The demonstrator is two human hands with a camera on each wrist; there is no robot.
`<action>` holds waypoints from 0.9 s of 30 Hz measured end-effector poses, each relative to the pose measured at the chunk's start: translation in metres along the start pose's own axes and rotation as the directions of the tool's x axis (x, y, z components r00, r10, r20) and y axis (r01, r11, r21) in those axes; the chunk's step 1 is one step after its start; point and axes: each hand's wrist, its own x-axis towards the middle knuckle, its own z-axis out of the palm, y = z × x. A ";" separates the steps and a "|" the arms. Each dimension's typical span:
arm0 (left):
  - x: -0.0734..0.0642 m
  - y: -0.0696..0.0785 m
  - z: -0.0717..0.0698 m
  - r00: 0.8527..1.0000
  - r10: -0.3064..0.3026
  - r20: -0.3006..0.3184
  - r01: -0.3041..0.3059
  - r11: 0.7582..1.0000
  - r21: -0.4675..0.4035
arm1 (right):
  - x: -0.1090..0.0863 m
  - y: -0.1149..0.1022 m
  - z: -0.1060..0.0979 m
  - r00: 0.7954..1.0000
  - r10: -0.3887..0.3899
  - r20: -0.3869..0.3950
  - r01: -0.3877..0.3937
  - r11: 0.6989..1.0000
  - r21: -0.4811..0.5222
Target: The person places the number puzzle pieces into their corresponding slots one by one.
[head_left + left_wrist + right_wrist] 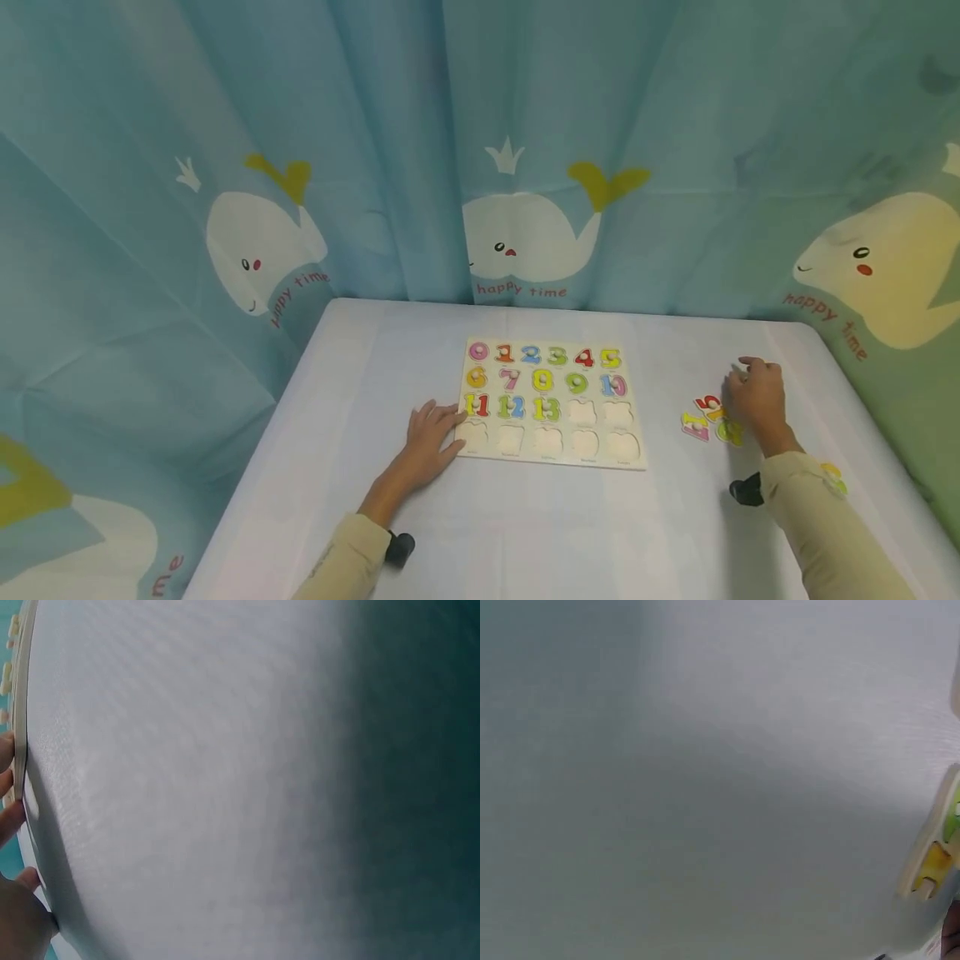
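- Beige sleeves come nearest: the left sleeve (347,558) at the bottom edge, the right sleeve (828,533) reaching in from the lower right.
- Black wrist devices sit just beyond the cuffs, a left device (400,550) and a right device (746,490).
- Close beside the right sleeve, and partly hidden by it, lies a yellow-and-green piece (834,479).
- Left hand (429,437): fingers loosely extended, tips touching the left edge of the number board, grasping nothing; the left wrist view also shows fingers against that edge.
- Right hand (757,400): fingers bent, just beside a small group of loose pieces; whether it pinches anything cannot be told.
- That group holds a pink-and-yellow piece (695,427), a red-and-orange piece (708,404) and a green-and-yellow piece (729,432), close together right of the board.
- The number board (549,440) lies flat at mid-table, with knobbed numbers 0 to 13 seated in its upper three rows; two recesses in the third row and five in the fourth show pale wood.
- Under everything spreads the white table (585,533).
- Farthest back hangs a blue-green curtain (517,75), printed with white whales (536,237) and red "happy time" lettering (521,290).
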 end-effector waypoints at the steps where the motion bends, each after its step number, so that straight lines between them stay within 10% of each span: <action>1: 0.000 0.000 0.001 1.000 0.002 -0.002 -0.002 1.000 0.002 | 0.000 0.000 -0.001 1.000 0.005 -0.004 -0.005 1.000 -0.004; 27: -0.001 0.001 -0.002 1.000 -0.012 0.001 0.012 1.000 -0.002 | 0.010 -0.004 -0.002 0.998 -0.008 0.060 0.017 0.990 -0.140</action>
